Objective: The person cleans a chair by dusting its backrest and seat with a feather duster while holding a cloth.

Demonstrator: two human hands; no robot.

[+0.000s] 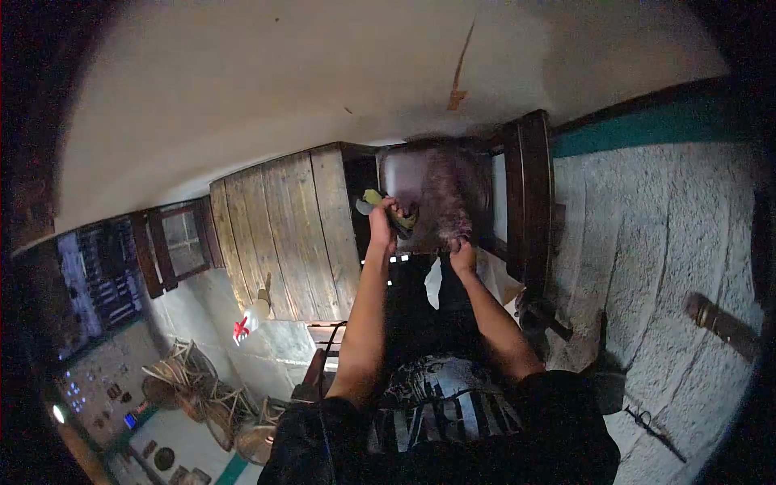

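My left hand [381, 226] is closed around a crumpled, cloth-like bundle [373, 197] in yellow-green and grey. My right hand [462, 259] grips the near end of a fuzzy purplish-brown duster [446, 190], which is blurred and stretches away from me. Under the duster lies a smooth, shiny reddish-brown surface [397, 171]; I cannot make out what it belongs to. The far end of the duster merges with this surface.
A plank wooden panel [279, 230] stands to the left of my hands. On the right are a dark wooden shutter [529, 194] and a rough white wall [630, 242]. Several woven baskets [222, 416] sit at the lower left, near a small shuttered window [179, 240].
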